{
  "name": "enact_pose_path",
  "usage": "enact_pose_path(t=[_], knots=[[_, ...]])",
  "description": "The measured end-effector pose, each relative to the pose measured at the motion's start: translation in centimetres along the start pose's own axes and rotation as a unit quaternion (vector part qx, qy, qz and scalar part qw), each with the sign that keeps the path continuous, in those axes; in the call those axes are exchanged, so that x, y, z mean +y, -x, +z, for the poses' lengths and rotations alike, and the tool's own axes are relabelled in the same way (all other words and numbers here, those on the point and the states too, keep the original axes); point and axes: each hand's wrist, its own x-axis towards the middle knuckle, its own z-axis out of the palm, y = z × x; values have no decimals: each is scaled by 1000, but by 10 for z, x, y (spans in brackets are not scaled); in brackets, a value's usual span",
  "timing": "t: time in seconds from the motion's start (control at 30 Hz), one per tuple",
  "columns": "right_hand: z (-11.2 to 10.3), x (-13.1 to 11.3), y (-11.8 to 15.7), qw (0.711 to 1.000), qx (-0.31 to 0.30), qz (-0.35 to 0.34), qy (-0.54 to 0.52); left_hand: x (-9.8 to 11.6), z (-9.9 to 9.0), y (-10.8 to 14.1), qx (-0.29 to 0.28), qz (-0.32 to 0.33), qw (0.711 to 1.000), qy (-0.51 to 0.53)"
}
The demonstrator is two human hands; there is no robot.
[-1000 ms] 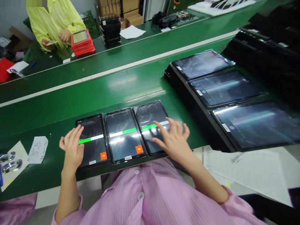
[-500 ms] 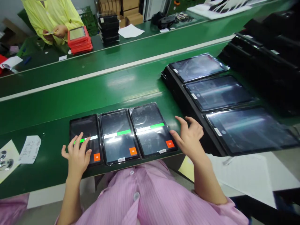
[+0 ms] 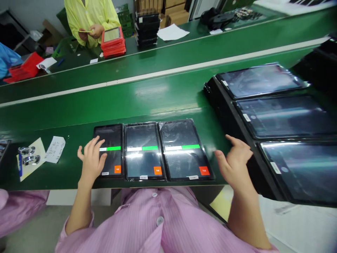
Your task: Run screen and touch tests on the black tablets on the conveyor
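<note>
Three tablets lie side by side at the green table's near edge: a left tablet [image 3: 112, 135], a middle tablet [image 3: 142, 135] and a right tablet [image 3: 179, 131]. Each lit screen shows a white and green bar and an orange-red box. My left hand [image 3: 91, 160] has its fingers spread over the left edge of the left tablet, holding nothing; whether a fingertip touches the glass is unclear. To the right of the right tablet, my right hand [image 3: 234, 160] hovers empty, thumb and index finger apart, other fingers curled.
Stacked tablets [image 3: 284, 112] rise at the right. Left lie a handwritten note [image 3: 55, 149] and a yellow paper [image 3: 37, 168] with metal parts. Across the belt [image 3: 118, 95], a person in yellow [image 3: 92, 17] stands by red-cased tablets [image 3: 113, 45]. A pink sleeve [image 3: 23, 211] shows lower left.
The view has shifted, so the scene sits differently in frame. The left tablet's bar has switched from green on the left to green on the right. My right hand's other fingers have curled in.
</note>
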Motion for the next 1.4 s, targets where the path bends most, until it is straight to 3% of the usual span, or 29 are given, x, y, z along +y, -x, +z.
enact_pose_path(t=[0.07, 0.17, 0.33, 0.57, 0.83, 1.07, 1.4], knots=[[11, 1, -11, 996, -23, 33, -84, -1, 3, -24, -54, 25, 998, -7], [40, 3, -35, 965, -43, 106, -236, 7, 17, -68, -133, 59, 989, -34], [77, 9, -57, 920, 0, 188, -345, 24, 34, -113, -197, 59, 978, -40], [77, 12, -46, 919, 41, 212, -330, 20, 24, -108, -222, 58, 971, -71], [78, 16, -44, 925, 63, 210, -312, 41, 26, -120, -261, 96, 942, -190], [81, 17, -43, 924, 43, 182, -333, 47, 14, -135, -326, 64, 929, -162], [78, 16, -48, 927, 22, 177, -329, 38, 25, -133, -300, 71, 939, -153]])
